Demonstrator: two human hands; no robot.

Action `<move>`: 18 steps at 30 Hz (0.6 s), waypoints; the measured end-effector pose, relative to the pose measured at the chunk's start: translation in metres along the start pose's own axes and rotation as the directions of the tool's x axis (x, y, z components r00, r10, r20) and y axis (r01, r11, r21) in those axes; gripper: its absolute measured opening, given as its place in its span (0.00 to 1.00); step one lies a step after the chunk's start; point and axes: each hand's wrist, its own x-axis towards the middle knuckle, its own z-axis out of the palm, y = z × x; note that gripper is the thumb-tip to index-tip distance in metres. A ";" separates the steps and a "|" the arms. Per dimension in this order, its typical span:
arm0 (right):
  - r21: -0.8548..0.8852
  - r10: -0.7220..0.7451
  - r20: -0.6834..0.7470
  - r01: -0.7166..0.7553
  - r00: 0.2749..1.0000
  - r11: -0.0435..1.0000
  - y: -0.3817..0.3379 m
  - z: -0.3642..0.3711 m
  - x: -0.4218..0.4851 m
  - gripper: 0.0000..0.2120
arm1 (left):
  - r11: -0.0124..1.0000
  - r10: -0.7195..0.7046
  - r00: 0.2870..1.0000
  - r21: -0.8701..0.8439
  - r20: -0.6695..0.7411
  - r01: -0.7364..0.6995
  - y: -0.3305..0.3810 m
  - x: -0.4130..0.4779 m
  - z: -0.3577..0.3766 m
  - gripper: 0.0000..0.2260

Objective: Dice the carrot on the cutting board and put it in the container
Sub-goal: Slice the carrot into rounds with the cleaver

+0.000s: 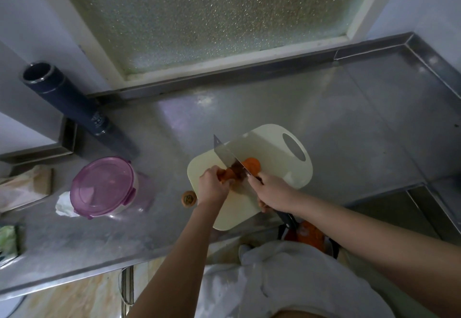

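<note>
Nearest, the right hand (274, 194) grips the handle of the knife (228, 159). The left hand (213, 184) curls over the carrot (225, 175), pinning it to the cutting board (274, 148). The blade sits in the carrot right beside the left fingers. A round carrot may roll under pressure and send the edge toward them. Just left of the left hand lies a carrot stub (188, 199). Farther left is the container (104, 186), whose purple lid is on and must come off first. Beyond it a dark pipe (74, 108) stands on the worktop (349, 118).

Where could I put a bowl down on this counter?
The counter is bare right of the cutting board, up to its raised rim, and behind the board toward the window. The left is crowded: lidded container, dark tube, carrot end.
</note>
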 end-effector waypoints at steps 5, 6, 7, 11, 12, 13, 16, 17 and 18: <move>0.285 0.043 0.023 -0.048 0.999 0.957 0.006 -0.003 -0.006 0.10 | 1.000 -0.001 1.000 -0.004 0.000 0.001 0.000 0.001 0.000 0.12; 0.214 0.008 0.017 -0.012 1.000 0.977 0.005 -0.002 -0.007 0.11 | 1.000 -0.001 1.000 -0.004 0.003 0.001 0.000 0.001 0.000 0.12; 0.132 -0.035 0.003 0.034 0.999 0.991 0.004 0.000 -0.009 0.12 | 1.000 0.000 1.000 -0.007 0.003 0.000 0.000 0.000 0.000 0.12; -0.137 -0.124 -0.044 0.117 0.991 0.984 0.004 0.006 -0.015 0.13 | 1.000 0.009 1.000 -0.027 -0.004 -0.009 -0.001 -0.001 0.000 0.11; -0.179 -0.108 -0.044 0.099 0.993 0.979 0.006 0.006 -0.016 0.14 | 1.000 0.007 1.000 -0.031 -0.007 -0.007 -0.002 -0.002 0.000 0.11; -0.215 -0.089 -0.045 0.077 0.995 0.974 0.007 0.006 -0.017 0.15 | 0.999 0.007 1.000 -0.032 -0.011 -0.007 -0.002 -0.003 0.001 0.12; -0.270 -0.058 -0.060 0.040 0.997 0.962 0.008 0.006 -0.015 0.15 | 1.000 0.025 1.000 -0.012 -0.017 -0.025 -0.001 -0.004 0.000 0.11; -0.274 -0.054 -0.064 0.034 0.997 0.961 0.007 0.007 -0.014 0.15 | 0.999 0.031 0.999 -0.005 -0.013 -0.032 -0.001 -0.004 -0.001 0.11; -0.274 -0.046 -0.067 0.026 0.997 0.961 0.006 0.007 -0.011 0.15 | 0.999 0.037 0.999 0.004 -0.007 -0.037 -0.001 -0.003 -0.002 0.11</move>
